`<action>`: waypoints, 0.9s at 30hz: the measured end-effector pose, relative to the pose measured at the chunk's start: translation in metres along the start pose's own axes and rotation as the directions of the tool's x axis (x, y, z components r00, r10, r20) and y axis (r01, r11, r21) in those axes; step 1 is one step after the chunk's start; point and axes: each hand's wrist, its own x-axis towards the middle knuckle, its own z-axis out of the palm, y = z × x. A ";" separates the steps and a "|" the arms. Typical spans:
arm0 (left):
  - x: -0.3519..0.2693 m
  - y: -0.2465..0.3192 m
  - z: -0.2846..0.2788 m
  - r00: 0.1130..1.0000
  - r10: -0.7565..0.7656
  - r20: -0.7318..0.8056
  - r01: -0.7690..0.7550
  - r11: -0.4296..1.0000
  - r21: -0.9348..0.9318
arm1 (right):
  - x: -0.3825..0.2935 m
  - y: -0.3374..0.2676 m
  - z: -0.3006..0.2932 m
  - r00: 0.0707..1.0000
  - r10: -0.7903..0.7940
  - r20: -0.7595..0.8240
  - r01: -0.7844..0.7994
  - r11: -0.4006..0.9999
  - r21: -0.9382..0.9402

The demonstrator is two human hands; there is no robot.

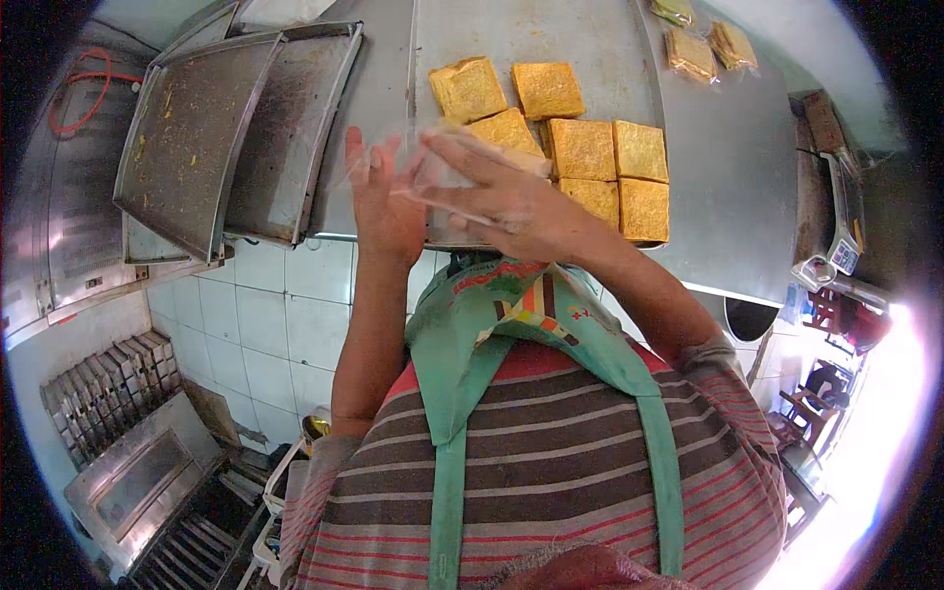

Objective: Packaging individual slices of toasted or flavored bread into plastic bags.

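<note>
Blurred by motion, a clear plastic bag (436,175) stretches between my two hands above the front of a metal tray. My left hand (389,195) holds the left side of the film, fingers pointing up. On the other side, my right hand (509,195) grips the bag with its fingers spread along it. Whether anything is inside cannot be made out. Beside and partly beneath my right hand lie several square golden-brown toasted bread slices (582,150). Two more slices (547,90) sit farther back, and my right hand covers part of another slice (505,131).
Stained baking trays (199,140) lean overlapping at the left. Bagged slices (691,55) lie at the far right of the metal worktop (726,169). A digital scale (844,221) stands beyond its right edge. Stacked metal pans (110,391) are low on the left.
</note>
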 end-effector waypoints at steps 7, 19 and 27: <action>0.027 0.015 -0.025 0.982 -0.108 0.155 0.134 0.976 -0.173 | 0.000 0.006 -0.017 0.973 0.100 0.208 -0.168 0.924 0.343; 0.035 0.044 -0.040 0.991 0.111 -0.081 -0.123 0.977 -0.174 | -0.016 0.172 -0.048 0.451 0.883 -0.128 -0.869 0.402 -0.289; 0.038 0.045 -0.046 0.988 0.123 -0.094 -0.143 0.956 -0.255 | -0.015 0.195 -0.045 0.389 0.919 -0.055 -0.921 0.389 -0.017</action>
